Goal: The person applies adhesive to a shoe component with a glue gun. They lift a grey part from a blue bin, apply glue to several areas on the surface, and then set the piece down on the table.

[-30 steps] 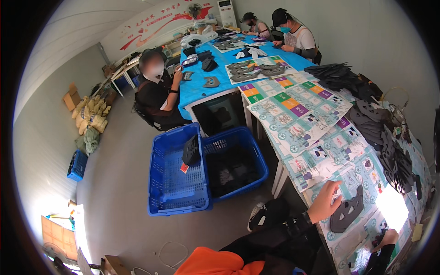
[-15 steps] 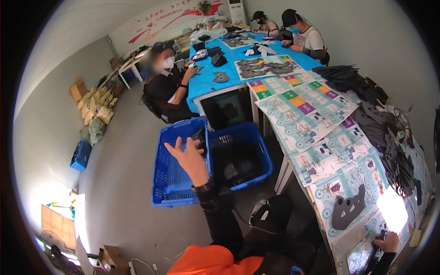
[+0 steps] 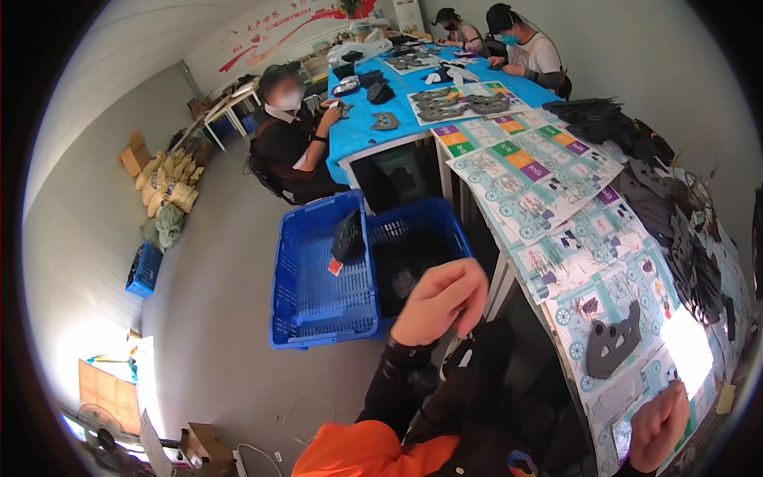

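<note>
- a small blue crate (image 3: pixel 145 269) stands far left against the wall, with tan sacks (image 3: pixel 171 187) heaped beyond it; wide bare grey floor (image 3: pixel 214 318) lies between them and the baskets.
- two blue baskets sit side by side on the floor, touching: the left basket (image 3: pixel 318 298) is nearly bare, and a dark piece with a small tag (image 3: pixel 347 238) hangs over the rim they share; the right basket (image 3: pixel 417 238) holds dark pieces and stands just beside the table's edge.
- the left hand (image 3: pixel 441 300) is raised in the air above the near corner of the right basket, fingers curled inward; whether it pinches anything, i cannot tell.
- a dark grey cut-out piece (image 3: pixel 612 343) lies flat on the patterned table cover (image 3: pixel 548 175), near the table's front edge, clear of both hands.
- the right hand (image 3: pixel 658 425) rests on the table at the lower right, clenched into a fist, near that piece but not touching it.
- dark pieces (image 3: pixel 675 230) are piled along the table's far right edge.
</note>
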`<act>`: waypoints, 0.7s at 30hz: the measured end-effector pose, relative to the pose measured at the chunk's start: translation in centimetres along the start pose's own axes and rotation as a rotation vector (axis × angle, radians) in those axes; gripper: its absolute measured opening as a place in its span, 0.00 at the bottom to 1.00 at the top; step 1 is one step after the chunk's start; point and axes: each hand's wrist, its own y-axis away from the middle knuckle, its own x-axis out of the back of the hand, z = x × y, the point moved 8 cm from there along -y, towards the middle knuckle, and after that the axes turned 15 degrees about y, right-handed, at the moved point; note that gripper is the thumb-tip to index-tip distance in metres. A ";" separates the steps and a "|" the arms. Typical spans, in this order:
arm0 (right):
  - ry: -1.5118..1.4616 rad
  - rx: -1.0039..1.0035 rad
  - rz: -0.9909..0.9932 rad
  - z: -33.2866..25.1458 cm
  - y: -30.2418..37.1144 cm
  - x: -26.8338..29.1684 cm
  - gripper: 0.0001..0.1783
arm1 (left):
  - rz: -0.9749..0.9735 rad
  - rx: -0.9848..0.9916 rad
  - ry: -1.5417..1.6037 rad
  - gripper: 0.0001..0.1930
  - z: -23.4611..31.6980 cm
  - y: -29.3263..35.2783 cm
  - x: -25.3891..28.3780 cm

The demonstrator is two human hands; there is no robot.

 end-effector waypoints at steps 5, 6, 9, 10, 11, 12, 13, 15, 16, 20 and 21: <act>0.458 -0.240 -0.390 6.5 -0.5 -0.4 0.12 | -0.036 0.150 -0.085 0.12 -8.1 -2.9 0.7; 0.514 -0.271 -0.560 7.7 0.3 -1.2 0.13 | -0.092 0.178 -0.093 0.11 -9.9 -3.0 0.2; 0.669 -0.289 -1.061 9.0 2.8 -2.3 0.23 | -0.593 0.450 -0.297 0.10 -13.6 -1.0 -4.6; 0.711 -0.194 -1.227 8.5 3.5 -2.7 0.25 | -0.802 0.592 -0.319 0.13 -13.8 0.8 -6.6; 0.705 -0.200 -1.217 8.7 2.9 -2.9 0.25 | -1.079 0.608 -0.190 0.13 -12.8 2.8 -9.0; 0.109 0.179 -1.444 4.9 3.9 -5.1 0.28 | -1.352 0.616 -0.049 0.13 -11.4 4.8 -10.6; -0.518 0.558 -1.556 0.8 4.8 -3.7 0.32 | -1.586 0.528 0.227 0.23 -8.9 6.0 -11.6; -0.587 0.495 -1.535 0.5 5.5 0.1 0.33 | -1.806 0.366 0.544 0.33 -4.8 7.0 -11.6; -0.500 0.493 -1.487 0.8 5.7 0.7 0.33 | -1.812 0.313 0.571 0.34 -3.4 7.2 -11.5; -0.216 0.619 -1.363 1.6 4.8 -1.2 0.26 | -1.553 0.295 0.441 0.25 -6.3 3.5 -9.7; -0.269 0.451 -1.056 3.4 3.6 0.4 0.21 | -1.443 0.273 0.455 0.24 -7.5 2.1 -8.8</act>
